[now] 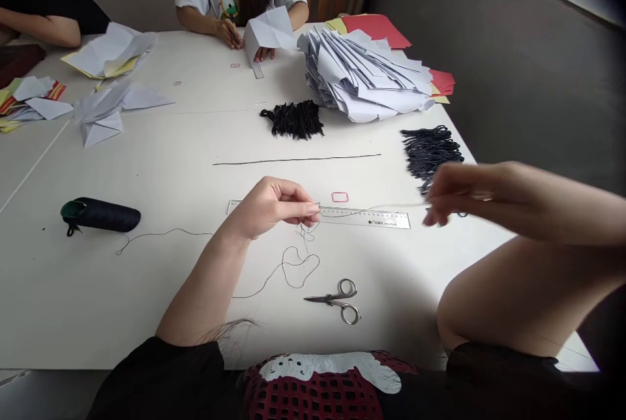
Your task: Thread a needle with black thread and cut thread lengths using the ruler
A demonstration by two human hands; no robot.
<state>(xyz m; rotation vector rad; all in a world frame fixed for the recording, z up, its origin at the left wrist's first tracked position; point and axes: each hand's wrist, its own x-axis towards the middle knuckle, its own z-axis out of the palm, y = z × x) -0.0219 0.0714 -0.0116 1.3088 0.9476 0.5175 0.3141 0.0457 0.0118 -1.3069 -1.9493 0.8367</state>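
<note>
Black thread falls in loops below the left hand.

A thin black thread lies in loose, irregular loops on the near side of the ruler; its upper length rises above the ruler, drawn taut.

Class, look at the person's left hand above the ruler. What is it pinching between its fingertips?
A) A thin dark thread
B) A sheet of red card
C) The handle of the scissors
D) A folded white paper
A: the left hand pinches a thin dark thread at its fingertips, just above the ruler, with the thread's loose length looping down onto the table.
</note>
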